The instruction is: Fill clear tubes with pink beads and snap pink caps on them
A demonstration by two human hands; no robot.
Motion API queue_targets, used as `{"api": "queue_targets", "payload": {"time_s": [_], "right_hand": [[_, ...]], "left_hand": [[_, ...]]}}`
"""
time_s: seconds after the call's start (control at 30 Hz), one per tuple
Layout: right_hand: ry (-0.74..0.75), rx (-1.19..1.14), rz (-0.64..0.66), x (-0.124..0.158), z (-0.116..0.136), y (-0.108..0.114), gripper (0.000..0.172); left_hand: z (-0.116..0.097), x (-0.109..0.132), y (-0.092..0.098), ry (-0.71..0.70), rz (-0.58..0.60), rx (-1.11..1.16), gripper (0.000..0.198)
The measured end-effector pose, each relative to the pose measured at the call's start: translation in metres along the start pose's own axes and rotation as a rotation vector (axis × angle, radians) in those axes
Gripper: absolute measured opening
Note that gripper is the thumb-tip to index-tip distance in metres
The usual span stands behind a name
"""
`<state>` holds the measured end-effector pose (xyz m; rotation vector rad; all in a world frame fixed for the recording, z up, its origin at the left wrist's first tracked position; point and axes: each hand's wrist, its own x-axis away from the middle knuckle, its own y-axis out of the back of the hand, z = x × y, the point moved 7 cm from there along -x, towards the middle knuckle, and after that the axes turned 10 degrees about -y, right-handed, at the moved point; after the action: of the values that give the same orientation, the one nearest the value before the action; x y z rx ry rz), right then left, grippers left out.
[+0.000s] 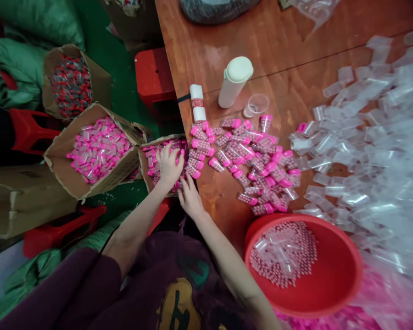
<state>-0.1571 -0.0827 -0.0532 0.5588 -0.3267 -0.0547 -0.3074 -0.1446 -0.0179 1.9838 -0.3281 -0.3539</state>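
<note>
My left hand is over the cardboard box beside the table edge, fingers curved and apart. Small clear bottles with pink caps fill that box below it. At the table's edge my right hand has its fingers stretched toward a pink-capped bottle full of pink beads; whether they touch it I cannot tell. Several similar bottles lie in a short row along the edge. To the right spreads a loose pile of bead-filled bottles on the wooden table.
A red basin holds pink beads and clear tubes. Many empty clear tubes cover the table's right side. A white lidded cup, a clear cup and a white packet stand behind. Left are filled boxes and red stools.
</note>
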Motion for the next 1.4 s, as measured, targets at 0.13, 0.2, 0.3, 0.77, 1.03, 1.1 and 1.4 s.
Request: {"api": "queue_targets", "payload": {"time_s": [0.13,0.2,0.3,0.77,1.03,1.1,1.4], "right_hand": [[-0.127,0.163,-0.462,-0.025,-0.031,0.1,0.054],[-0.307,0.294,-0.649,-0.035,-0.059,0.147,0.07],[-0.535,0.432,-0.697,-0.049,-0.094,0.184,0.089],[-0.392,0.384,-0.455,-0.022,-0.096,0.084,0.078],[-0.197,0.386,-0.111,-0.017,-0.043,0.017,0.059],[-0.139,0.381,-0.019,-0.019,-0.026,0.0,0.056],[0.064,0.308,-0.016,-0.013,-0.009,0.021,0.048]], "left_hand": [[-0.066,-0.05,-0.035,-0.224,0.081,0.1,0.039],[-0.106,-0.073,-0.058,-0.333,0.165,0.151,0.045],[-0.149,-0.1,-0.089,-0.375,0.254,0.179,0.058],[-0.097,-0.041,-0.084,-0.185,0.305,0.074,0.053],[0.018,0.022,-0.046,0.042,0.214,0.058,0.049],[0.052,0.041,-0.04,0.146,0.18,0.062,0.047],[0.082,0.089,-0.033,0.454,-0.039,0.045,0.048]]}}
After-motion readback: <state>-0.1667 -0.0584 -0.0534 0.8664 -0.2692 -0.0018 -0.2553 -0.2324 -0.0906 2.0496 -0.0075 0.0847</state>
